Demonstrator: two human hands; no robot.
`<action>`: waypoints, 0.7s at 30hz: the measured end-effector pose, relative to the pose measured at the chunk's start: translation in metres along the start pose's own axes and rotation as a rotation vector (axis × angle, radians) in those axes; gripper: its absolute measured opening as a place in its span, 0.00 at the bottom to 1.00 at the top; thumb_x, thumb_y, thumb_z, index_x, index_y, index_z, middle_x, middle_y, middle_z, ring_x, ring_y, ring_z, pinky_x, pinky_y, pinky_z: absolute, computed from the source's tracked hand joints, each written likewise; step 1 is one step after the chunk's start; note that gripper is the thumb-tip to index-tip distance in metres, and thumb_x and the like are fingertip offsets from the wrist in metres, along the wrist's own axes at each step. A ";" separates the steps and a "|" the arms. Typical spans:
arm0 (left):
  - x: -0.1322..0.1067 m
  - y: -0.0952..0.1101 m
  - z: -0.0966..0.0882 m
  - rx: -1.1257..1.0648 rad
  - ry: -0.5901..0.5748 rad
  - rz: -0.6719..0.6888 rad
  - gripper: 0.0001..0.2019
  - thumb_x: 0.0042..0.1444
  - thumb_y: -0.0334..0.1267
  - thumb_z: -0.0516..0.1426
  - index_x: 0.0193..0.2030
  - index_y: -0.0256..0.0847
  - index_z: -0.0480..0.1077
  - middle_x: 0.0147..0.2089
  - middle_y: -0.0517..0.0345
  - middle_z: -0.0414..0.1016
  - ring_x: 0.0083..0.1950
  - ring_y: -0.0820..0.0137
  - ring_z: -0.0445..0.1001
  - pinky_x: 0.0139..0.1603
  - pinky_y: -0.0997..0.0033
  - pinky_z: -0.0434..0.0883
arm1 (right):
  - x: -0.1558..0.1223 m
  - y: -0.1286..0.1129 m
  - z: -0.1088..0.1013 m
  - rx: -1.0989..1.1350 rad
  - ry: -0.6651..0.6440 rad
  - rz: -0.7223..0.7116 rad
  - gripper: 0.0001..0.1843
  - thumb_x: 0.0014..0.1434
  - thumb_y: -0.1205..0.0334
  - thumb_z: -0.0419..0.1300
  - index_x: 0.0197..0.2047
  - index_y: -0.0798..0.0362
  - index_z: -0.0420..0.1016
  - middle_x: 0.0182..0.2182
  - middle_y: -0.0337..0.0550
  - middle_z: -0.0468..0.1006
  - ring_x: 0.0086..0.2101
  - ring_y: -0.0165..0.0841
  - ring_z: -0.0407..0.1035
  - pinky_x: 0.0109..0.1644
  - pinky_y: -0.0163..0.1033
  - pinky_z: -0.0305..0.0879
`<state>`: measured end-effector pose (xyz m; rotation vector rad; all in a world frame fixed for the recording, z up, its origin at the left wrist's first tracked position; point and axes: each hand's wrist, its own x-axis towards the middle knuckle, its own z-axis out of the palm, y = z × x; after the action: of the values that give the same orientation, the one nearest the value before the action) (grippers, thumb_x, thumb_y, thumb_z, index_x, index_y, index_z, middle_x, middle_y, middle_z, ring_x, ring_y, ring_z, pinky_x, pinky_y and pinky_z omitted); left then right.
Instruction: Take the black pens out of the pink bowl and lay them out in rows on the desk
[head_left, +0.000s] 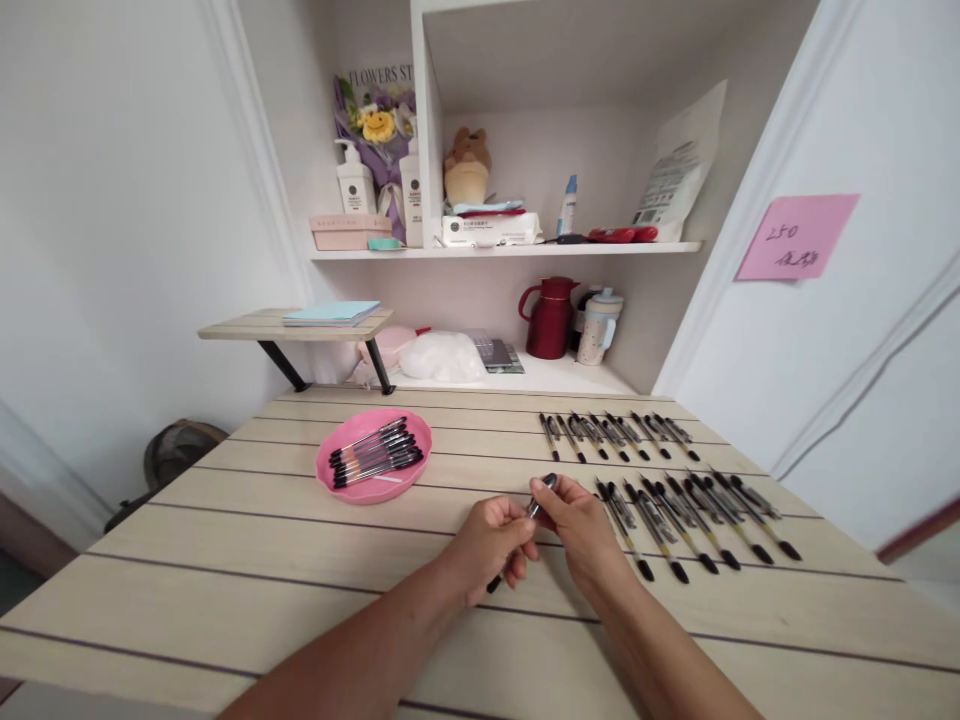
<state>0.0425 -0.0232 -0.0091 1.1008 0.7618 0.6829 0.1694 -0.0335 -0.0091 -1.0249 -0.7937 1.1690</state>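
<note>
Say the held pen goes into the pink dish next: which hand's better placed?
Left hand, I'd say: it's nearer the pink dish. The right hand is farther off, beside the pen parts. Both grip the pen.

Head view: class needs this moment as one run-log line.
Left hand, right hand: holding black-ended clear pen | round pink dish: pens | pale striped tabletop: two rows of pen parts

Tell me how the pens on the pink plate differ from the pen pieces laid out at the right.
The pens on the pink plate look whole, while the pen pieces look taken apart. The pens lie bunched together; the pieces are spread out in two rows. The pens rest on the plate, the pieces straight on the tabletop. Both have black and clear parts.
</note>
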 end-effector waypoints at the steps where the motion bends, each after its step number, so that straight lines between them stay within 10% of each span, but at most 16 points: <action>1: -0.002 0.002 0.000 -0.032 -0.042 -0.039 0.13 0.47 0.45 0.57 0.32 0.36 0.63 0.21 0.63 0.66 0.13 0.83 0.57 0.12 0.82 0.50 | -0.002 -0.001 0.000 0.029 -0.032 0.009 0.15 0.41 0.53 0.66 0.21 0.55 0.66 0.16 0.34 0.66 0.17 0.23 0.57 0.22 0.32 0.57; 7: -0.014 0.016 -0.003 -0.244 -0.310 -0.190 0.15 0.50 0.46 0.55 0.35 0.35 0.65 0.21 0.64 0.64 0.12 0.86 0.51 0.13 0.82 0.47 | -0.014 -0.017 0.003 0.299 -0.221 0.081 0.12 0.43 0.57 0.65 0.31 0.53 0.72 0.23 0.38 0.71 0.21 0.25 0.62 0.22 0.31 0.57; 16: -0.005 -0.003 0.007 0.039 0.067 0.032 0.14 0.46 0.46 0.57 0.30 0.37 0.61 0.21 0.65 0.65 0.13 0.83 0.57 0.12 0.82 0.52 | -0.008 -0.004 -0.002 -0.078 0.021 -0.010 0.16 0.39 0.53 0.66 0.25 0.57 0.72 0.18 0.35 0.67 0.20 0.25 0.59 0.25 0.33 0.57; 21: -0.014 0.014 -0.002 -0.265 -0.271 -0.214 0.13 0.51 0.45 0.55 0.34 0.35 0.66 0.20 0.65 0.62 0.12 0.87 0.47 0.12 0.83 0.41 | -0.013 -0.015 -0.003 0.170 -0.179 0.101 0.16 0.41 0.54 0.66 0.31 0.55 0.74 0.21 0.37 0.70 0.19 0.25 0.61 0.26 0.34 0.57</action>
<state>0.0314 -0.0294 0.0063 0.8343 0.5293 0.4277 0.1739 -0.0483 0.0037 -0.8360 -0.7740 1.4049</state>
